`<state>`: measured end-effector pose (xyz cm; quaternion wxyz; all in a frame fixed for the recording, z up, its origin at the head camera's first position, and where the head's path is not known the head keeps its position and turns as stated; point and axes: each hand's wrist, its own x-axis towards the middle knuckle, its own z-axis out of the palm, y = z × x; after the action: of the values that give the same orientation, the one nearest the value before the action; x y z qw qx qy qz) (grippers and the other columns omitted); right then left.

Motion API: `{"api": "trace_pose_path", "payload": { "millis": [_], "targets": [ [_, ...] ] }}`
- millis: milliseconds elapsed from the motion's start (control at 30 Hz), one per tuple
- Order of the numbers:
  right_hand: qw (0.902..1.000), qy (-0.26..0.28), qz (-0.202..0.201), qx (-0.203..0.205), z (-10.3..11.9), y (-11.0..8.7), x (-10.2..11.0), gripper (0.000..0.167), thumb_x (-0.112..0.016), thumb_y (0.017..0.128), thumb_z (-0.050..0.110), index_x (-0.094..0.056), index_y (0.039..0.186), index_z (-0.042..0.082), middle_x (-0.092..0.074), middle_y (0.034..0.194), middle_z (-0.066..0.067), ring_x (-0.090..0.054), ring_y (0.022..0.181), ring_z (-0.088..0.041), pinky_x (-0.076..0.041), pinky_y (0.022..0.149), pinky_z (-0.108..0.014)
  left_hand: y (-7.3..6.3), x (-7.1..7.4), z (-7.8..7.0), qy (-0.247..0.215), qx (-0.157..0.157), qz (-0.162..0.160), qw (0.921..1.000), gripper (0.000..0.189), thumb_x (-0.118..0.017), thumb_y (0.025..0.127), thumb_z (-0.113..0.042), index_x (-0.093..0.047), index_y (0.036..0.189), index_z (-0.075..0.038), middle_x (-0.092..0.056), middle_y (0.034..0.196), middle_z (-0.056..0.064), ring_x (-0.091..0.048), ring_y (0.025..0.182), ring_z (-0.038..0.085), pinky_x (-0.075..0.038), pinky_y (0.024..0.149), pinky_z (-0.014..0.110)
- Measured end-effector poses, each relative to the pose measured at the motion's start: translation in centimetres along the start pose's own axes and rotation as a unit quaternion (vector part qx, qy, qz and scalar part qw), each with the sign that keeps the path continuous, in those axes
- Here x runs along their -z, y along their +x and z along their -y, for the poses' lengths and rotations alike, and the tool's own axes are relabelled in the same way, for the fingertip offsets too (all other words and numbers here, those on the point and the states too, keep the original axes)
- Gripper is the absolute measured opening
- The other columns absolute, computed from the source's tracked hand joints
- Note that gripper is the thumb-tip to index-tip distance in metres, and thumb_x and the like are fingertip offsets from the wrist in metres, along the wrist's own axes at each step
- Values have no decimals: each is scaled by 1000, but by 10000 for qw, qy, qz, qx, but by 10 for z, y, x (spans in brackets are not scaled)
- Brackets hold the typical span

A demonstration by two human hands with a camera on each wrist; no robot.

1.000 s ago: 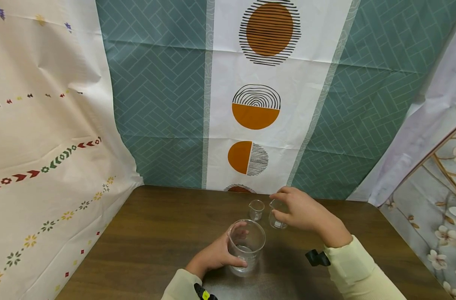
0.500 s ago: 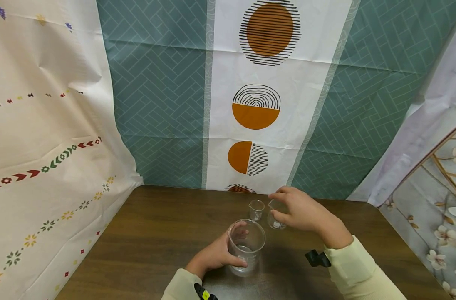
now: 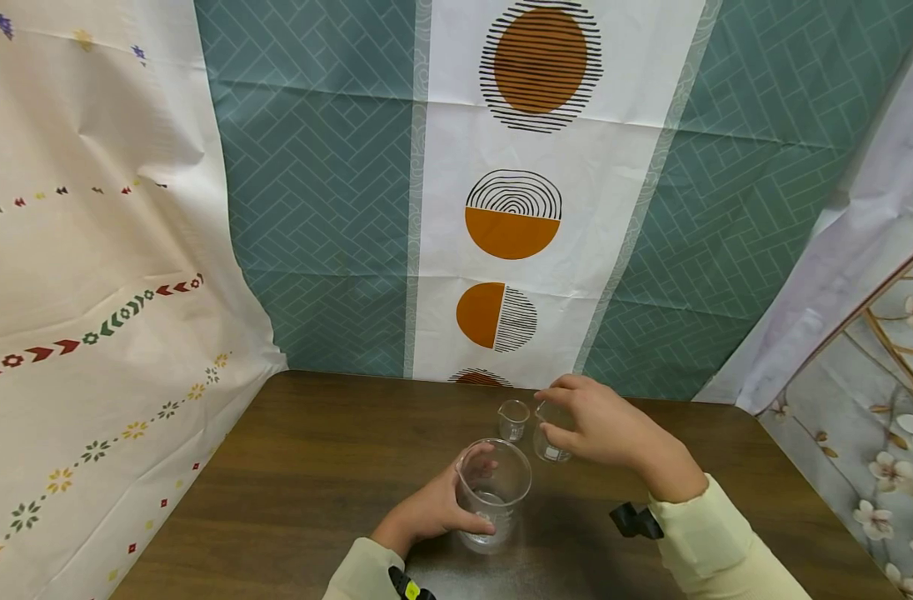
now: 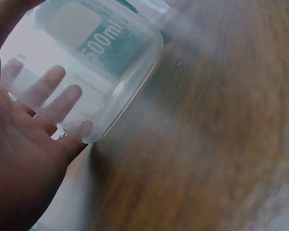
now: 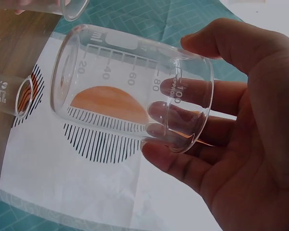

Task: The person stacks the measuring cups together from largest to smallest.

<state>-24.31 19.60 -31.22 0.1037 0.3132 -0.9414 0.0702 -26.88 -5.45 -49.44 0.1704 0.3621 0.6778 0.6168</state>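
Observation:
My left hand (image 3: 436, 507) grips the large glass beaker (image 3: 511, 498) at the front of the group, thumb and fingers around its left side. In the left wrist view, the beaker (image 4: 125, 57) bears a 500ml mark and looks empty. My right hand (image 3: 602, 423) holds a medium beaker (image 3: 552, 452) by its upper part. The right wrist view shows that beaker (image 5: 111, 82) with a scale up to 100, thumb on one side and fingers on the other. Whether its base touches the table I cannot tell. Just left of it stands a small beaker (image 3: 513, 423), untouched.
A dark wooden table (image 3: 314, 467) carries all the beakers. Patterned cloth (image 3: 321, 208) hangs along its back edge, with more cloth at the left (image 3: 112, 292) and right (image 3: 876, 400) sides.
The right hand has drawn the medium beaker slightly left and toward me, closer to the large beaker. The left hand, the large beaker and the small beaker have stayed put.

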Motion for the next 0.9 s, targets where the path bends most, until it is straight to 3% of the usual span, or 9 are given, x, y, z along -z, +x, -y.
{"api": "trace_pose_path", "payload": {
  "millis": [333, 900],
  "targets": [
    [9998, -11, -61, 166, 4, 2, 2, 38, -66, 89, 28, -66, 121, 7, -65, 112, -4, -61, 98, -17, -52, 87, -40, -1, 0, 0, 39, 36, -38, 10000, 95, -82, 76, -12, -23, 149, -27, -38, 152, 6, -35, 142, 28, -34, 113, 33],
    [9995, 23, -127, 277, 6, 4, 0, 36, -66, 89, 28, -67, 119, 8, -65, 111, -3, -61, 100, -18, -52, 88, -41, 0, 0, 2, 34, 0, -32, 10000, 97, -83, 75, -13, -22, 149, -27, -39, 151, 6, -36, 141, 27, -33, 114, 35]
  ]
}}
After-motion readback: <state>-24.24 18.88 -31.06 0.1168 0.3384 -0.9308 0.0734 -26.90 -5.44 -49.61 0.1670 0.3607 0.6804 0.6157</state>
